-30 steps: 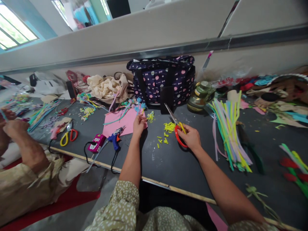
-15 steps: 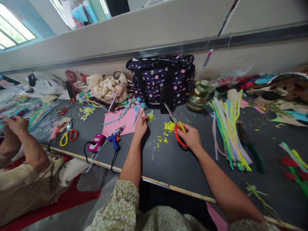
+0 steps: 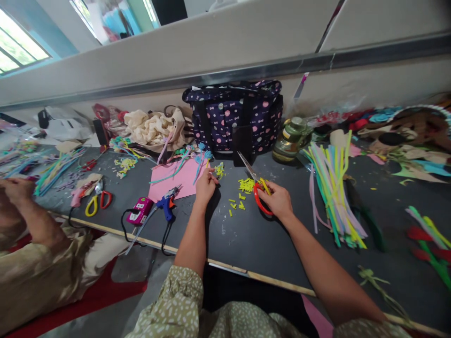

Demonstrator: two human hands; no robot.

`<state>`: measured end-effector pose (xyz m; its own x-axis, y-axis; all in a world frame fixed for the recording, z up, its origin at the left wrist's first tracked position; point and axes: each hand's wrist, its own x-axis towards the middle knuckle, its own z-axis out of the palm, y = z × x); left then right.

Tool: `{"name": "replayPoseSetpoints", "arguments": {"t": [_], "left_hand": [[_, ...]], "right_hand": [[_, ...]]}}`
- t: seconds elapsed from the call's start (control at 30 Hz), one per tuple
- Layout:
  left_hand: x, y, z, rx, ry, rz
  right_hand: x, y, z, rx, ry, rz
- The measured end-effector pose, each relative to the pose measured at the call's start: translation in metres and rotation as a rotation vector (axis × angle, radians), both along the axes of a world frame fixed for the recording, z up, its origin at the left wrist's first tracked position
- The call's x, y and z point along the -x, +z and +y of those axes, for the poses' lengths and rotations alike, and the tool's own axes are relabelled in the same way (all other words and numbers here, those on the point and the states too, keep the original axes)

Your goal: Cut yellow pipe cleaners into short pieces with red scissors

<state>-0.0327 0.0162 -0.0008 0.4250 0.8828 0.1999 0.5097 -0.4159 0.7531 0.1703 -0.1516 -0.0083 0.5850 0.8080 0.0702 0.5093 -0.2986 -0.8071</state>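
My right hand (image 3: 276,201) is closed on the handles of red and yellow scissors (image 3: 261,197), whose metal blades point up and left over the dark table. Just left of the blades' base lies a pile of short yellow-green pieces (image 3: 246,185), with several loose ones nearer me. My left hand (image 3: 206,184) rests at the right edge of a pink sheet (image 3: 164,182), beside a small heap of yellow bits (image 3: 219,170). Its fingers are bent and close together; what they hold, if anything, is too small to make out.
A blue glue gun (image 3: 168,204) and magenta power block (image 3: 140,211) lie left. Behind stand a polka-dot bag (image 3: 221,117), a dark phone (image 3: 242,143) and a green jar (image 3: 292,138). Pastel stems (image 3: 336,197) lie right. A person's hands (image 3: 19,190) show far left.
The view has shifted slightly. My left hand's fingers have changed pose a little beside the small yellow heap. The neighbour's hands have moved left.
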Motion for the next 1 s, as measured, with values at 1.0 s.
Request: {"name": "replayPoseSetpoints", "arguments": {"t": [1.0], "left_hand": [[-0.009, 0.014, -0.015, 0.343, -0.452, -0.17]], "right_hand": [[0.0, 0.001, 0.001, -0.003, -0.003, -0.02]]}}
